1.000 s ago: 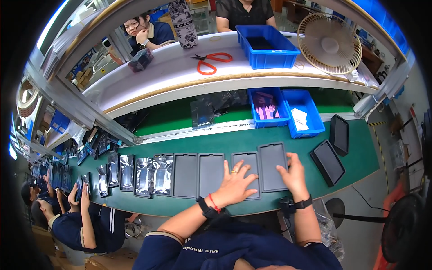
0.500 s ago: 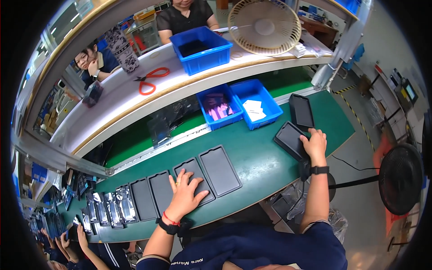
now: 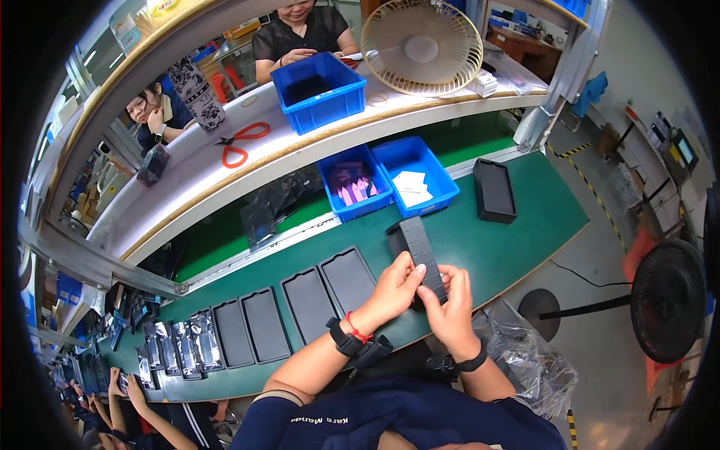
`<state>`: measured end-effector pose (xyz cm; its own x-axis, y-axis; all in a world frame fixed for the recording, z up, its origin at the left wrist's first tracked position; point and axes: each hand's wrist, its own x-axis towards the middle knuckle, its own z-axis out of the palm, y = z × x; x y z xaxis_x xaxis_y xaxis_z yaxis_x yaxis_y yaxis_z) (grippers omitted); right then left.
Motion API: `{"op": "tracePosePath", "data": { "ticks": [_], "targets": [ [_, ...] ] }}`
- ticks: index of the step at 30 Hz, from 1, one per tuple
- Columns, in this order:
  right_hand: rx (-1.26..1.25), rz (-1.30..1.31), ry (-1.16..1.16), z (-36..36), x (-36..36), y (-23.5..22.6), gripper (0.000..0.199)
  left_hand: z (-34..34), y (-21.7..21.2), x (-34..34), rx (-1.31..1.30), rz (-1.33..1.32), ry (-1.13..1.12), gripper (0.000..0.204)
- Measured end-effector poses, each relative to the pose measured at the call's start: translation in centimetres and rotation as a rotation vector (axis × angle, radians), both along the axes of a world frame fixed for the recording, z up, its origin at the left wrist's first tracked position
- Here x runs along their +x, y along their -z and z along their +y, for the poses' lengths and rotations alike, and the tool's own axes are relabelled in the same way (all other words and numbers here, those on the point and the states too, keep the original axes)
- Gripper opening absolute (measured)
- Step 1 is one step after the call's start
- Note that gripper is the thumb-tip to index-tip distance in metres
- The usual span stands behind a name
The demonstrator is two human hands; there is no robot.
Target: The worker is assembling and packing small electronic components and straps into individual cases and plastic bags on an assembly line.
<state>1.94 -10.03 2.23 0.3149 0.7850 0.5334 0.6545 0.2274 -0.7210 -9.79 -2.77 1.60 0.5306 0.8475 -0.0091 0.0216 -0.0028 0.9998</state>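
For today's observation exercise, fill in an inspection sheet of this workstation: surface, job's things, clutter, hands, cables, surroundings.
Surface: green conveyor belt.
Job's things: stack of dark trays held in both hands; flat dark trays in a row on the belt.
Clutter: blue bins, red scissors, another tray stack.
Hands: left hand and right hand grip the stack.
Cables: one on the floor.
Surroundings: fan, other workers.

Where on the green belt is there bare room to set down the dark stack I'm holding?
Bare belt lies right of both hands, between the black tray stack and the near edge. A smaller bare strip lies between the flat trays and the blue bins. Leftward the flat trays lie closely side by side. The left hand and right hand hold the dark stack.
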Motion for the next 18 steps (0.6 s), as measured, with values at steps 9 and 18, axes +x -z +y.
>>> {"op": "tracePosePath", "data": {
  "ticks": [9, 18],
  "targets": [
    [-0.307, 0.592, -0.319, 2.1, 2.0, -0.8, 0.015, -0.1, -1.3, -1.6, -0.048, 0.013, 0.087, 0.019],
    [-0.274, 0.787, -0.12, 1.0, 10.9, -1.8, 0.018, 0.4, -0.8, -0.8, -0.178, -0.089, -0.104, 0.023]
  ]
}}
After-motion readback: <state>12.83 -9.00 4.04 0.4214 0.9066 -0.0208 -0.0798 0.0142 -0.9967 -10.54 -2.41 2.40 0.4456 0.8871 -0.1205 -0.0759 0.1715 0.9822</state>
